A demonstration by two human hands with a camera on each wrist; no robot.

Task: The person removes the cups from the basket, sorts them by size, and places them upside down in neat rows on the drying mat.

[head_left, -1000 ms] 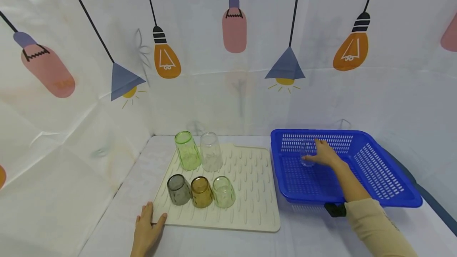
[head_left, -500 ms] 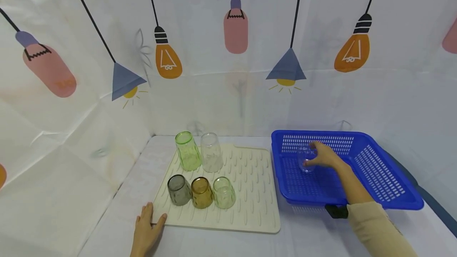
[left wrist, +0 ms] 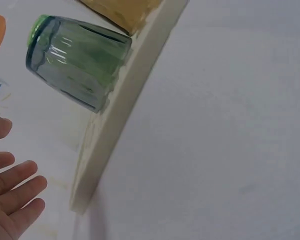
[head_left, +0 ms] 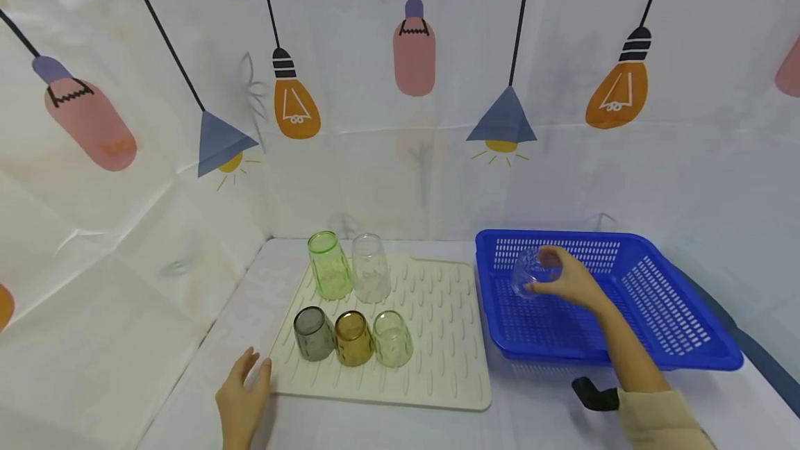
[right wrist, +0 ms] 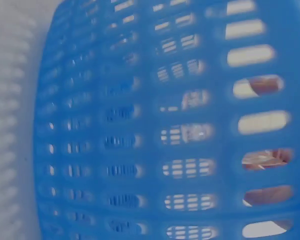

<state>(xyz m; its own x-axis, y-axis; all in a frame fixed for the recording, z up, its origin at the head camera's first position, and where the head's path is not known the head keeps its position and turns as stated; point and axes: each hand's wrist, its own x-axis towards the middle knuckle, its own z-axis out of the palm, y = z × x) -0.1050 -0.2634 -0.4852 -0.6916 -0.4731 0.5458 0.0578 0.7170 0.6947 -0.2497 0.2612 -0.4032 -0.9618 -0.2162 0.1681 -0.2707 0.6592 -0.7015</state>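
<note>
My right hand [head_left: 573,282] grips a clear glass [head_left: 523,275] inside the blue plastic basket [head_left: 500,347]; the glass is tilted. Through the basket's slots, the right wrist view shows only scraps of that hand [right wrist: 267,195]. My left hand [head_left: 242,401] is held beside the front left corner of a cream drying mat [head_left: 444,367], fingers apart and holding nothing. In the left wrist view, its fingers [left wrist: 20,192] are close to the mat's edge. On the mat, a grey glass [head_left: 314,334], an amber glass [head_left: 353,339] and a pale green glass [head_left: 392,340] form the front row.
Behind them on the mat stand a tall green glass [head_left: 330,266] and a tall clear glass [head_left: 371,269]. A white sheet [head_left: 375,179] printed with lamps hangs behind the white-covered table [head_left: 400,429]. A black strap end [head_left: 594,394] juts from the right sleeve.
My right hand has raised the clear glass a little and tilted it, shifting it left within the basket. My left hand has come off the mat's corner and moved slightly left.
</note>
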